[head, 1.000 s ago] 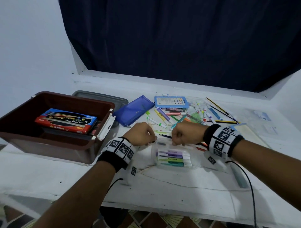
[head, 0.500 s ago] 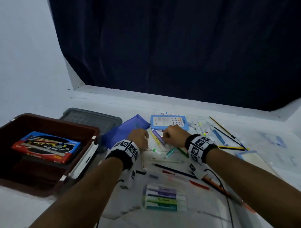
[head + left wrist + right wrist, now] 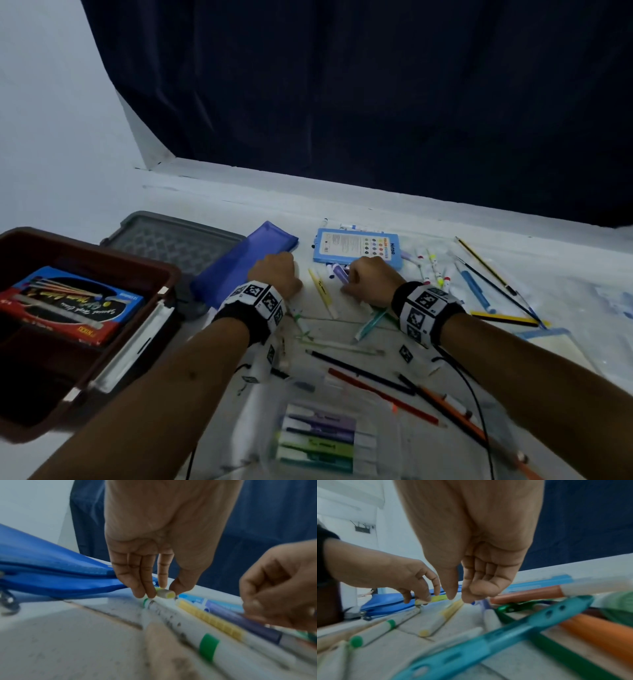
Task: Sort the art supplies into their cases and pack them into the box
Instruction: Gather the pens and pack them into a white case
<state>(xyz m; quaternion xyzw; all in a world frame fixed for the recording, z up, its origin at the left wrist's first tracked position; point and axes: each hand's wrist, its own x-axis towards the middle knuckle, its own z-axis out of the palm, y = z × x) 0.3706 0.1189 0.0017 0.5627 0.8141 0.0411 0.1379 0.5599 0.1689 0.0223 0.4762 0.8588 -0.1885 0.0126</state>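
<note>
Both hands have left the clear marker case (image 3: 325, 442) at the table's near edge; left hand (image 3: 277, 274) pinches a yellow-tipped marker (image 3: 165, 593), right hand (image 3: 371, 279) closes on a purple marker (image 3: 339, 274): more to fill it

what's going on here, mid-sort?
Yes, mid-sort. The left hand pinches the yellow-green end of a white marker beside the blue pouch. The right hand reaches among loose markers near the light blue case; its grip isn't clear. The brown box holds one pencil pack, and a clear case of markers lies nearest the person.
</note>
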